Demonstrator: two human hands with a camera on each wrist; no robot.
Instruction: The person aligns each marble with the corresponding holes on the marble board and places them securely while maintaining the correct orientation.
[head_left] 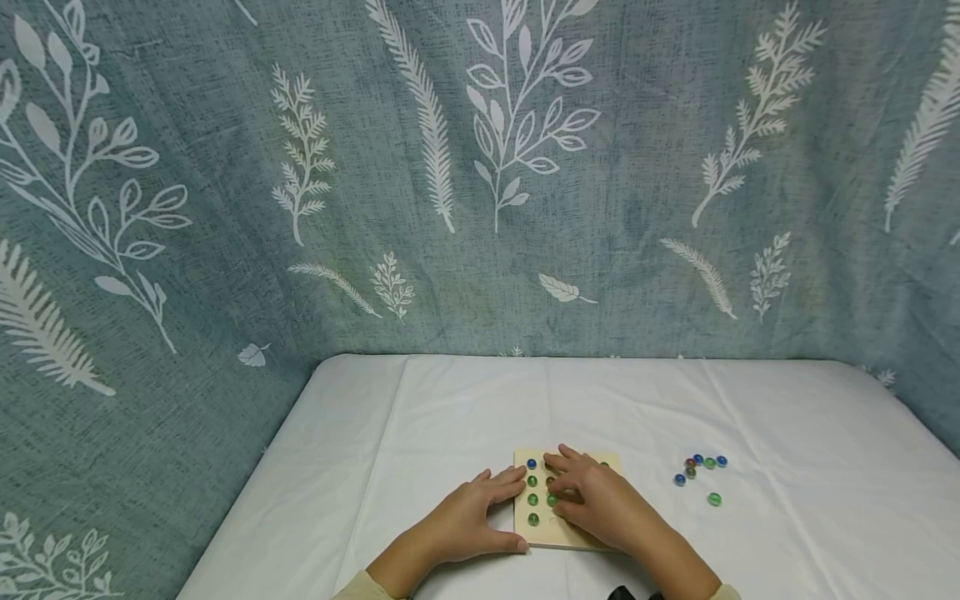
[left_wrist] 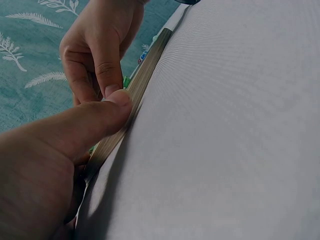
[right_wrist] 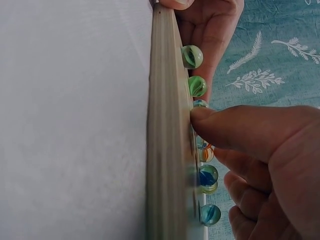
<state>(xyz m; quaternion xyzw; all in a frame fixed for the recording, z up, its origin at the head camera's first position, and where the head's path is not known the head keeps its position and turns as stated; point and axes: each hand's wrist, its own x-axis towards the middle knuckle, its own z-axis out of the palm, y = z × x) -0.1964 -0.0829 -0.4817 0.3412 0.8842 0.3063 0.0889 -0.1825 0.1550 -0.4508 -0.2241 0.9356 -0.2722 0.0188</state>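
A square wooden board (head_left: 588, 540) with round hollows lies flat on the white cloth. Glass marbles fill its left column, a blue marble (head_left: 532, 463) at the top and green marbles below. My left hand (head_left: 474, 517) holds the board's left side, thumb at the near corner and fingers along the edge. Over the middle of the board, my right hand (head_left: 596, 498) has thumb and forefinger around a green marble (head_left: 552, 501) in the second column. That hand hides much of the board. More marbles, one with blue swirls (right_wrist: 208, 175), show beyond my right thumb in the right wrist view.
To the right of the board, several loose marbles lie in a loose cluster, including a blue marble (head_left: 679, 480) and a separate green marble (head_left: 715, 499). A leaf-patterned blue-green curtain (head_left: 480, 283) hangs behind the white-covered table (head_left: 442, 417).
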